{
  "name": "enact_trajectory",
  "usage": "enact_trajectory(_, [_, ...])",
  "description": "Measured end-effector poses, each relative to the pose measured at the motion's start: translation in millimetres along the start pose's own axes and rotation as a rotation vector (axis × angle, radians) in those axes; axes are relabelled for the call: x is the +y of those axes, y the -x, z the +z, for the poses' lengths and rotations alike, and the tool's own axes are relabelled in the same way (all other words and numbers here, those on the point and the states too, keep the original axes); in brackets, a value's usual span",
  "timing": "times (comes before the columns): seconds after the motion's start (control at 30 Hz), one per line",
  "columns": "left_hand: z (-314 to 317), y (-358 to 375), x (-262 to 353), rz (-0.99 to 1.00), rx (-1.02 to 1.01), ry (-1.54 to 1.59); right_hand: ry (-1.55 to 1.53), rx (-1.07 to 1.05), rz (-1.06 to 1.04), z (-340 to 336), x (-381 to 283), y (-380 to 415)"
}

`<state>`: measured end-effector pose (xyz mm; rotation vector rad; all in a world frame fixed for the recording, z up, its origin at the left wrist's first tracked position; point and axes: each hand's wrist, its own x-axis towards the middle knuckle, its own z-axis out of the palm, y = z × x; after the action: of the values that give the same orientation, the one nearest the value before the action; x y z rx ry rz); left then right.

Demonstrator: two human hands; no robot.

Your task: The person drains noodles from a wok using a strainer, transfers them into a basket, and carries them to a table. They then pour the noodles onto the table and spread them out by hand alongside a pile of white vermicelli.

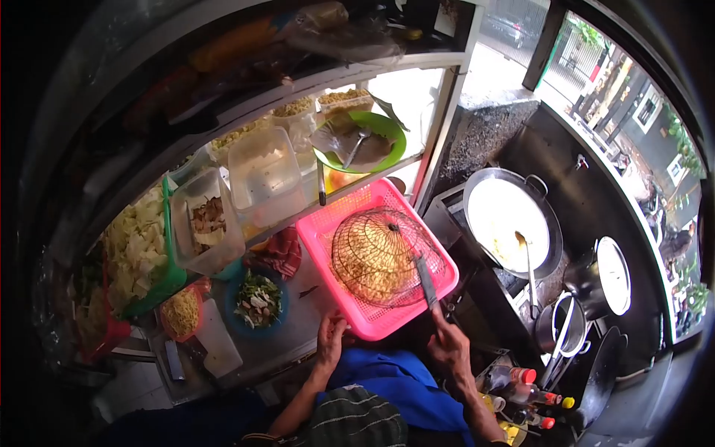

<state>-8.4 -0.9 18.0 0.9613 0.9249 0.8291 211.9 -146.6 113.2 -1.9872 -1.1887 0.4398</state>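
Note:
A pink plastic basket (439, 289) stands at the counter's front edge, in front of me. In it, pale yellow noodles (376, 257) show through a round wire strainer (342, 242) whose dome faces up. My right hand (449, 346) is wrapped around the strainer's flat handle (427, 281), which crosses the basket's near right side. At the basket's near left corner, my left hand (331, 341) is closed on the rim, fingers curled and partly hidden. Left of that hand sits a blue bowl (281, 319) with chopped greens and pale pieces.
A wok (553, 238) with whitish liquid and a ladle (530, 272) stands on the right. Pots (596, 279) and several bottles (521, 376) are nearer me. A glass case shelf holds a green plate (398, 141) and clear tubs (268, 167); cabbage (141, 242) lies left.

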Motion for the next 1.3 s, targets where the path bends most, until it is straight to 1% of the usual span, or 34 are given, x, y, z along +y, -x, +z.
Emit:
enact_trajectory(0.03, [-2, 1, 0, -0.002, 0.008, -0.011, -0.095, -0.006, 0.088, -4, -5, 1])
enact_trajectory(0.07, [-2, -2, 1, 0.008, 0.018, -0.019, -0.091, -0.023, 0.100, -10, -15, 1])
enact_trajectory(0.13, [2, 2, 13, -0.007, 0.040, -0.033, -0.044, 0.006, -0.006, -13, -12, 7])
enact_trajectory(0.2, [2, 0, 18, -0.022, 0.060, -0.043, -0.185, 0.052, -0.014, -13, -3, 5])
enact_trajectory(0.23, [1, 0, 17, -0.041, 0.064, -0.045, -0.521, 0.038, 0.214, -13, -8, 5])
enact_trajectory(0.27, [1, 0, 15, -0.059, 0.070, -0.045, -0.687, -0.009, 0.270, -19, -13, 6])
enact_trajectory(0.33, [0, -3, 18, -0.040, 0.064, -0.054, -0.643, -0.006, 0.214, -15, -4, 12])
enact_trajectory(0.37, [-2, -4, 16, -0.029, 0.073, -0.061, -0.647, -0.005, 0.217, -17, 1, 13])
enact_trajectory(0.43, [0, 1, 20, -0.031, 0.077, -0.070, -0.791, -0.065, 0.298, -25, 0, 12])
enact_trajectory(0.47, [2, 2, 24, -0.043, 0.084, -0.063, -0.862, -0.073, 0.377, -30, -5, 12])
enact_trajectory(0.53, [4, -2, 28, -0.048, 0.086, -0.058, -0.842, -0.082, 0.315, -31, -1, 14])
enact_trajectory(0.57, [2, -4, 24, -0.024, 0.091, -0.060, -0.844, -0.077, 0.318, -32, 0, 12])
enact_trajectory(0.63, [4, -1, 26, -0.004, 0.089, -0.062, -0.905, -0.084, 0.412, -35, 1, 7])
enact_trajectory(0.73, [7, -6, 32, -0.023, 0.098, -0.081, -0.949, -0.097, 0.418, -35, -5, 12])
enact_trajectory(0.8, [4, -8, 25, 0.055, 0.137, -0.057, -0.957, -0.096, 0.429, -35, -3, 11])
enact_trajectory(0.87, [1, -6, 25, 0.059, 0.157, -0.072, -1.027, -0.072, 0.467, -29, 7, 10])
enact_trajectory(0.93, [3, -7, 32, 0.077, 0.184, -0.080, -1.078, -0.076, 0.462, -32, -1, 10])
enact_trajectory(1.0, [4, -6, 39, 0.114, 0.234, -0.085, -1.096, -0.074, 0.508, -35, -7, 8])
enact_trajectory(1.23, [0, -13, 49, 0.188, 0.256, -0.086, -1.154, -0.070, 0.488, -32, -13, 10])
enact_trajectory(1.3, [3, -16, 55, 0.267, 0.234, -0.129, -1.187, -0.060, 0.492, -31, -14, 9])
